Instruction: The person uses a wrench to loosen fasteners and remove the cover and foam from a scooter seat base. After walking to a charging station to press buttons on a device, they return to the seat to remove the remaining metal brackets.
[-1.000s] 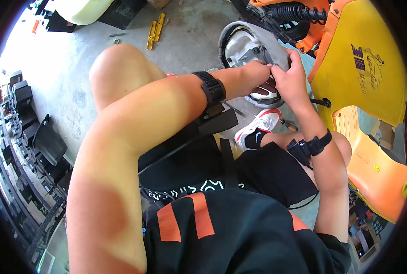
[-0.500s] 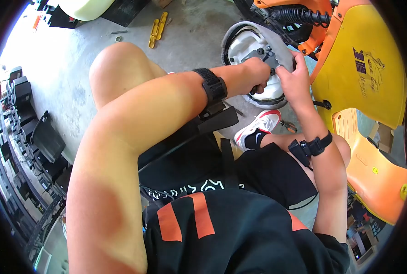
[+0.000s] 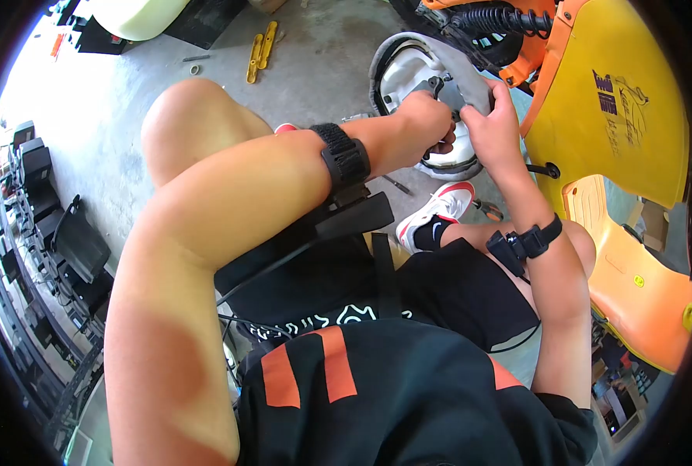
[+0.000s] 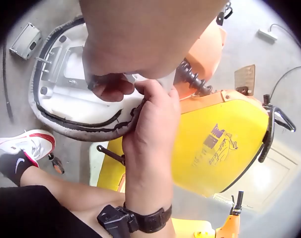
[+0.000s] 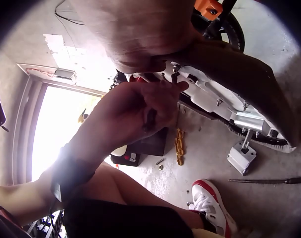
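A vehicle seat [image 3: 453, 163] is turned underside out, showing its white plastic base, a grey cover round the rim and metal fittings. My left hand [image 3: 430, 120] is curled round a slim dark tool [image 5: 150, 118], mostly hidden in the fist, close over a bolt [image 5: 176, 68] on the base. My right hand [image 3: 497, 138] grips the seat's edge, thumb on the near side of the rim and fingers behind it. Both hands are near each other, and the left wrist view shows the left forearm overlapping the seat. A metal bracket [image 5: 242, 157] sticks out from the base.
A yellow and orange vehicle body [image 3: 614, 116] with a shock absorber [image 3: 509, 23] stands just beyond the right hand. An orange-handled tool [image 3: 488, 210] and a long rod [image 5: 264, 181] lie on the floor by the shoe [image 3: 439, 213]. Yellow strips [image 3: 262, 53] lie further off.
A second ago the hands were together, with looser left fingers; the left hand is now a closed fist slightly apart from the right. The right hand still holds the rim.
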Motion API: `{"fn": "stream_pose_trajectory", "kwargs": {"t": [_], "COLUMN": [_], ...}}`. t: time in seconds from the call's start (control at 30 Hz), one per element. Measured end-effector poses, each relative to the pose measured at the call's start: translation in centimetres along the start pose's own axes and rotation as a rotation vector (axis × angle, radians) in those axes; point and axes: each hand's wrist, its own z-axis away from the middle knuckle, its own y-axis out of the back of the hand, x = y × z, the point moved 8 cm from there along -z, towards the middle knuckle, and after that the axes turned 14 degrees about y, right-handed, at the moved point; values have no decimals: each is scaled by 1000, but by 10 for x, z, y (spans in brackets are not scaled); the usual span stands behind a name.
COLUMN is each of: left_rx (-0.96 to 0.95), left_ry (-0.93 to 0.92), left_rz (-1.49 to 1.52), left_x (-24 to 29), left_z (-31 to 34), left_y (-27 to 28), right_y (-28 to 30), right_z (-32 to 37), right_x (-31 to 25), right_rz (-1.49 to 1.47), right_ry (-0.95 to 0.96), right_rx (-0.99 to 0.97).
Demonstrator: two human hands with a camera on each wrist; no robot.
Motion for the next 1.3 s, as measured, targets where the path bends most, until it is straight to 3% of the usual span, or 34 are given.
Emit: {"fn": "stream_pose_trajectory", "kwargs": {"t": [0.17,0.23,0.47,0.53,0.73,1.03,1.3], "left_rx": [-64,18,46,161,115,-28,27], "left_ry": [-44,-69,20,-64,-78,-40,-78], "left_rz": [-158,-294,-161,-360,-185,-236,-298], "left_x": [1,7,-4,-1,5,3,0], "left_z": [8,15,8,9,15,-9,-27], "left_y": [-5,-5,1,11,7,-1,3], "right_y": [-1,-3,-3,-1,-3,-4,-3], "right_z": [0,1,0,-1,-1,3,2], "right_x": [-3,-4,-4,-2,-3,-6,-4], "right_rz": [-32,-33,4,11,5,-4,22], "right_ry": [-19,-17,40,32,37,-15,7], "right_rx": [4,-8,1,2,-1,-27,-21]}}
